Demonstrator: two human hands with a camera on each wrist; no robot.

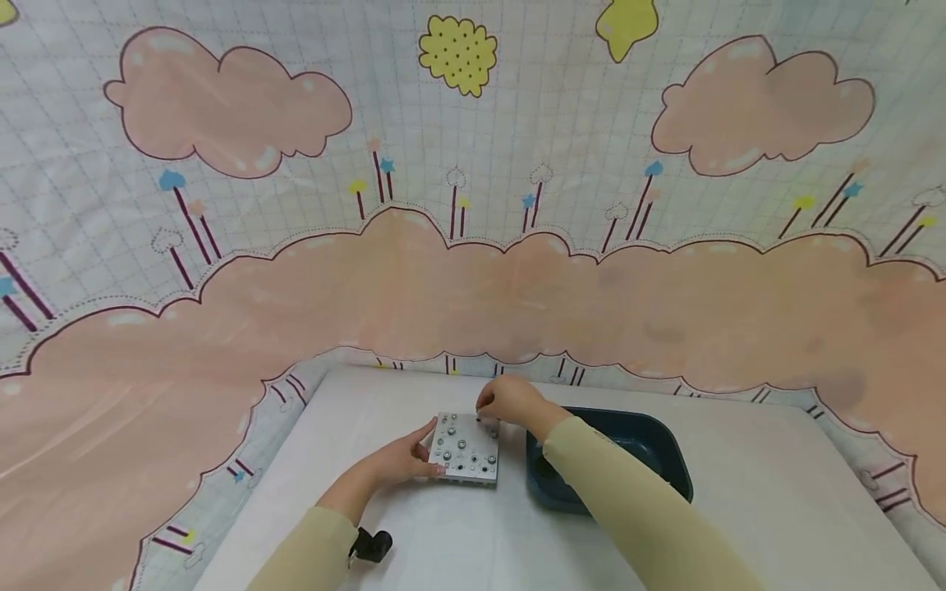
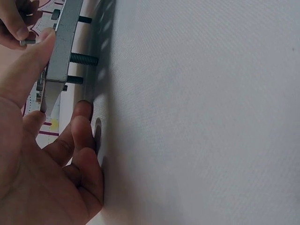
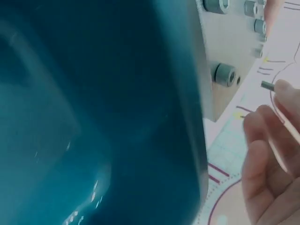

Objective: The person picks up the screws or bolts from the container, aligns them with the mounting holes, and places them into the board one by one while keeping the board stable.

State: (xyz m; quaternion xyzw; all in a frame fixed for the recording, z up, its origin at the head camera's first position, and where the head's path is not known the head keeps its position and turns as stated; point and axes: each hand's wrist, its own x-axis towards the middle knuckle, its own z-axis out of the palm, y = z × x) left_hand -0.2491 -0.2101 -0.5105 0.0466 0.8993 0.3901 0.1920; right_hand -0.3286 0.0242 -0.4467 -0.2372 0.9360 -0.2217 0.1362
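A silver metal plate [image 1: 473,431], studded with several socket-head screws [image 3: 227,75], lies on the white table. My left hand [image 1: 402,460] grips it along its left side, the thumb at the near corner and a finger at the far corner. Threaded screw ends [image 2: 84,59] stick out of the plate's underside in the left wrist view. Over the far right corner of the plate, my right hand [image 1: 517,404] pinches a small screw [image 3: 267,86] between thumb and fingertip. The screw is held off the plate, near a small open hole [image 3: 238,80].
A dark teal plastic bin [image 1: 683,472] stands just right of the plate, under my right forearm. A black device [image 1: 373,546] sits at my left wrist. Behind the white table [image 1: 458,550] hangs a cloth [image 1: 517,304] printed with clouds.
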